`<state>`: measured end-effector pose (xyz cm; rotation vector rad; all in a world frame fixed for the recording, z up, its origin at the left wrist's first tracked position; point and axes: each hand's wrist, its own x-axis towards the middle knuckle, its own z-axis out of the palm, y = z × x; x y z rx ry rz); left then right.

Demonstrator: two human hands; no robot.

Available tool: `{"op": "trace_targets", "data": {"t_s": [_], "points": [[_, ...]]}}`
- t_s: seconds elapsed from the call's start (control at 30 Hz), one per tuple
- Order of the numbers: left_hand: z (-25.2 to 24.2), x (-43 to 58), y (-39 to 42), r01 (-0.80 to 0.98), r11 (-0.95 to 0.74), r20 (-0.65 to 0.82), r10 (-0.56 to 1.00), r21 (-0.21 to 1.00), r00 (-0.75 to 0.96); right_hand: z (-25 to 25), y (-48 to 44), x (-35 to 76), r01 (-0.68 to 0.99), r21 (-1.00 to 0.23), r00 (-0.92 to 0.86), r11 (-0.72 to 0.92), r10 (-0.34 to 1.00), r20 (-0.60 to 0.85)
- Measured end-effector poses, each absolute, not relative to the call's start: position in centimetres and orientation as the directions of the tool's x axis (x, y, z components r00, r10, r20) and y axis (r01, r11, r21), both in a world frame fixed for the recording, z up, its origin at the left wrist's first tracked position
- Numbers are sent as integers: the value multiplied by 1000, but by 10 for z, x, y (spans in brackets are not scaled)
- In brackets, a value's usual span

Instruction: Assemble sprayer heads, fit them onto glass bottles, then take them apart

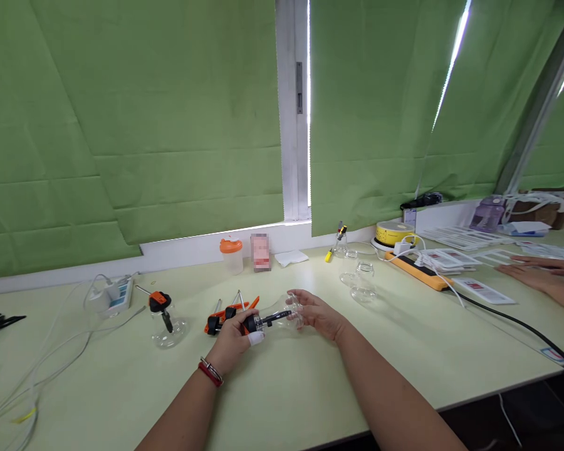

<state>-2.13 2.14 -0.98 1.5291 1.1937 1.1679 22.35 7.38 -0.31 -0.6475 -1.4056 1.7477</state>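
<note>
Between my two hands a clear glass bottle (287, 303) lies on its side above the table, a black tube running inside it. My left hand (232, 343), white wrap on the thumb, is closed around the black-and-orange cap at the neck. The fingers of my right hand (320, 314) curl around the wide base. Just behind my left hand lie loose orange-and-black caps (214, 324) with metal rods. Further left, a similar glass bottle (170, 339) stands upright with its orange-and-black cap (160, 300) fitted. Two bare glass bottles (363, 289) stand at the right.
An orange-lidded cup (232, 258) and a small box (261, 252) stand along the wall. Screwdrivers (341, 233) stand behind the bare bottles. An orange power strip (416, 270), yellow tape-like roll (393, 233) and printed cards (484, 290) lie right, near another person's hands (538, 275). White cables (78, 357) cross the left.
</note>
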Motion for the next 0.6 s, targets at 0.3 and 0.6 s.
{"op": "trace_targets", "data": {"t_s": [0.3,0.6], "points": [[-17,-21,23,209,-202,170,973,957,159,-20,86,216,99,-982,-472,-162,861,-190],[-8,-24,21,205,-195,178,979,959,100,-6,76,227,-125,-991,-521,-48,853,24]]}}
